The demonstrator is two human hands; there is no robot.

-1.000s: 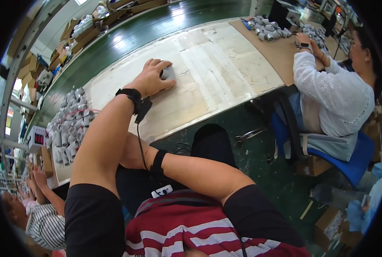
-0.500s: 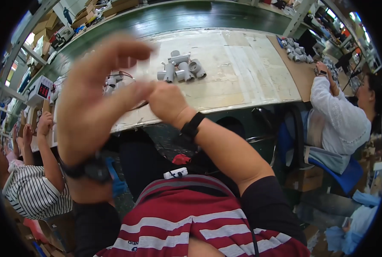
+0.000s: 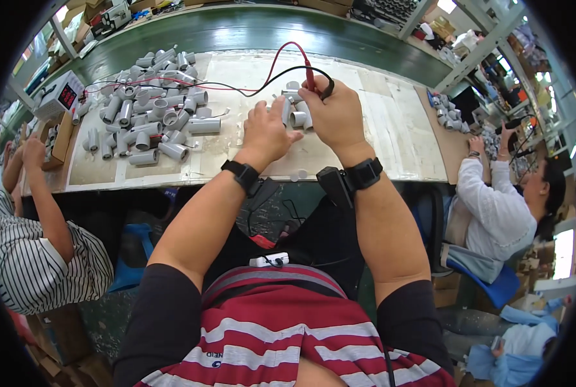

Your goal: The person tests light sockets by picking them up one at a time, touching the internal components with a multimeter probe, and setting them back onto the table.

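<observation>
My right hand (image 3: 338, 116) is closed round a red test probe (image 3: 310, 79), which points up from the fist. A black lead (image 3: 323, 74) loops over into the same hand; its probe end is hidden by the fingers. To its left, my left hand (image 3: 266, 132) rests low over the table, fingers spread and thumb out to the right. Its fingertips are beside a grey cylindrical part (image 3: 286, 111); whether they touch it I cannot tell. More grey cylinders (image 3: 299, 119) lie between the two hands, partly covered by them.
A heap of grey cylindrical parts (image 3: 149, 106) covers the table's left side. The leads run to a white meter box (image 3: 59, 95) with a red display. Co-workers sit left, in a striped top (image 3: 49, 271), and right, in a white top (image 3: 494, 200). A green belt (image 3: 236, 32) lies beyond.
My hands, raised and close together before, have come apart and down to the table. The red probe and black lead now show in my right hand. The view has shifted, revealing the heap.
</observation>
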